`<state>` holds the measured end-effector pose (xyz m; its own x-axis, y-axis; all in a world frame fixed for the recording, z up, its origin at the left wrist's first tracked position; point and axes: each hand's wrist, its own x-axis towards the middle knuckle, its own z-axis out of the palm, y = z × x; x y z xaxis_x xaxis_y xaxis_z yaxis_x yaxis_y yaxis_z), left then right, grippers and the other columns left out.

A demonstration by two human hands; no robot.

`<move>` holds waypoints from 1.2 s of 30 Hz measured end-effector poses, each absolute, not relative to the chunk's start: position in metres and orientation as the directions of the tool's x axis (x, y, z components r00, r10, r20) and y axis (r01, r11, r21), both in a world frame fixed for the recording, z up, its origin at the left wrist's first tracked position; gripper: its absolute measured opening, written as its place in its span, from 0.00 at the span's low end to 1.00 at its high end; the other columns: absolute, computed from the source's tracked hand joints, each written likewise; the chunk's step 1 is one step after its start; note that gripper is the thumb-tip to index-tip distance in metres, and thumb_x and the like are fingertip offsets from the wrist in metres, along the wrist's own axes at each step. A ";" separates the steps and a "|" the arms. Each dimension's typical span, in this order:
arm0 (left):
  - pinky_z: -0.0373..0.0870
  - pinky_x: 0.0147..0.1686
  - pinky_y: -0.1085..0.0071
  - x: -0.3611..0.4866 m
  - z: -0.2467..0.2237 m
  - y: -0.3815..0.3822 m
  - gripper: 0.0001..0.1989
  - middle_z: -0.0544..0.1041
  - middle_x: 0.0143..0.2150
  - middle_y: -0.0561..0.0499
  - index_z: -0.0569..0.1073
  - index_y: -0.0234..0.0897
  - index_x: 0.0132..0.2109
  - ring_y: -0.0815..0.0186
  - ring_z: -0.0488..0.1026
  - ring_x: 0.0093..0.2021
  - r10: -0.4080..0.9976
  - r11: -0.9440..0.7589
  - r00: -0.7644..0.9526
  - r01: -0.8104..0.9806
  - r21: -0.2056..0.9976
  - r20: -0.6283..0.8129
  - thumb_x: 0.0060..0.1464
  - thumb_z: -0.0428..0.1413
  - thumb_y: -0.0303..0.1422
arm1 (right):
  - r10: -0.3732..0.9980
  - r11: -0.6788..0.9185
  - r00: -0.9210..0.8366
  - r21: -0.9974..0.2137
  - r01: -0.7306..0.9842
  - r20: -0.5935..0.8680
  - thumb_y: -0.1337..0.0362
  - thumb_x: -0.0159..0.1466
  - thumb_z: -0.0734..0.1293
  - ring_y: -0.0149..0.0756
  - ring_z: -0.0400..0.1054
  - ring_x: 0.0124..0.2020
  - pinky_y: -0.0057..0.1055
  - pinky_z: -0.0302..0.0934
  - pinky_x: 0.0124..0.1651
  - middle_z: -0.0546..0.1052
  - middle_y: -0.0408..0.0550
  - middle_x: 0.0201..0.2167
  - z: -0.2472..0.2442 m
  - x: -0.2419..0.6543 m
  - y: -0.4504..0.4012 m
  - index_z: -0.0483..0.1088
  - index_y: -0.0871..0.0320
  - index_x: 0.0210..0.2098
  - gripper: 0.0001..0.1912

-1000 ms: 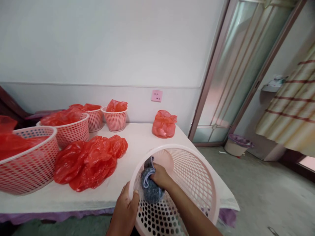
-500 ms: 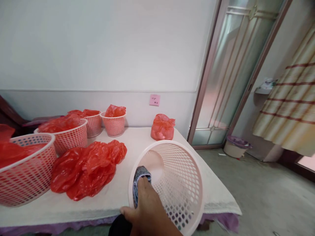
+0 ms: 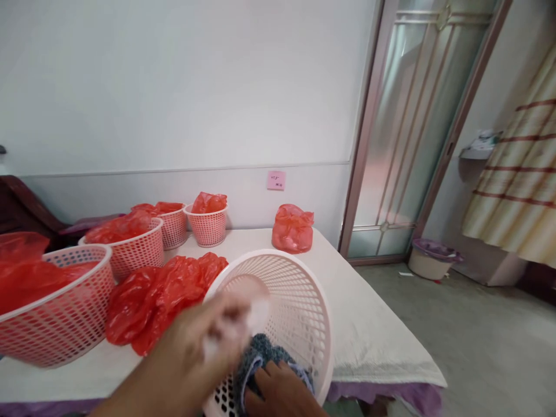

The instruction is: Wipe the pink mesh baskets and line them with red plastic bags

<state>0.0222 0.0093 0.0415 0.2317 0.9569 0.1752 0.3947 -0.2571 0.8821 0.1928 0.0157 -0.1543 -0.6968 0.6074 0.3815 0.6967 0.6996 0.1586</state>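
Observation:
A pale pink perforated basket (image 3: 299, 301) is tipped with its mouth facing me at the near edge of the table. My right hand (image 3: 282, 388) is inside its mouth, fingers closed on a blue-grey speckled cloth (image 3: 263, 350). In front of the basket's left rim is my left hand (image 3: 208, 341), blurred by motion, its fingers curled; a whitish patch shows among them, too smeared to make out. Left of the basket, crumpled red plastic bags (image 3: 169, 295) lie on the white table cover (image 3: 373, 324).
Several pink baskets lined with red bags, one of them a large basket (image 3: 56, 318), stand at the left. A red bag (image 3: 293, 229) sits near the wall below a pink note (image 3: 276, 180). On the floor at right is a bin (image 3: 430, 260).
My left hand has come into view from the lower left. The basket has shifted left, and the cloth and my right hand are now lower in its mouth. The view has shifted slightly.

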 end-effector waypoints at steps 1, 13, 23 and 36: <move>0.66 0.52 0.57 0.027 0.055 0.027 0.21 0.78 0.46 0.47 0.74 0.44 0.50 0.53 0.72 0.51 0.893 -0.446 0.215 0.536 0.717 0.395 0.50 0.59 0.45 | 0.583 0.711 -0.707 0.172 0.682 0.400 0.55 0.59 0.68 0.39 0.65 0.25 0.31 0.54 0.25 0.72 0.44 0.24 -0.158 0.189 0.016 0.69 0.51 0.30 0.08; 0.66 0.40 0.64 0.027 0.040 0.133 0.11 0.74 0.34 0.49 0.74 0.38 0.32 0.58 0.72 0.37 0.858 -0.509 0.367 0.703 0.497 0.360 0.55 0.51 0.39 | 0.582 0.801 -0.772 -0.019 0.598 0.255 0.62 0.60 0.69 0.37 0.69 0.31 0.30 0.56 0.33 0.75 0.43 0.33 -0.124 0.234 0.022 0.67 0.54 0.36 0.07; 0.66 0.45 0.65 0.020 0.007 0.087 0.13 0.77 0.39 0.50 0.76 0.38 0.43 0.60 0.73 0.43 0.909 -0.397 0.070 0.450 0.800 0.411 0.54 0.55 0.39 | 0.913 0.384 -0.377 -0.633 0.672 0.154 0.76 0.46 0.59 0.42 0.72 0.39 0.33 0.62 0.42 0.79 0.47 0.34 -0.093 0.248 0.054 0.74 0.57 0.30 0.16; 0.66 0.33 0.72 0.045 -0.066 0.022 0.20 0.72 0.29 0.54 0.73 0.37 0.39 0.64 0.70 0.32 0.926 -0.224 -0.272 0.160 0.961 0.261 0.57 0.51 0.50 | 0.949 0.165 0.308 -0.715 -0.680 -0.074 0.58 0.55 0.68 0.39 0.74 0.40 0.38 0.69 0.46 0.78 0.43 0.37 -0.057 0.166 0.090 0.64 0.54 0.45 0.20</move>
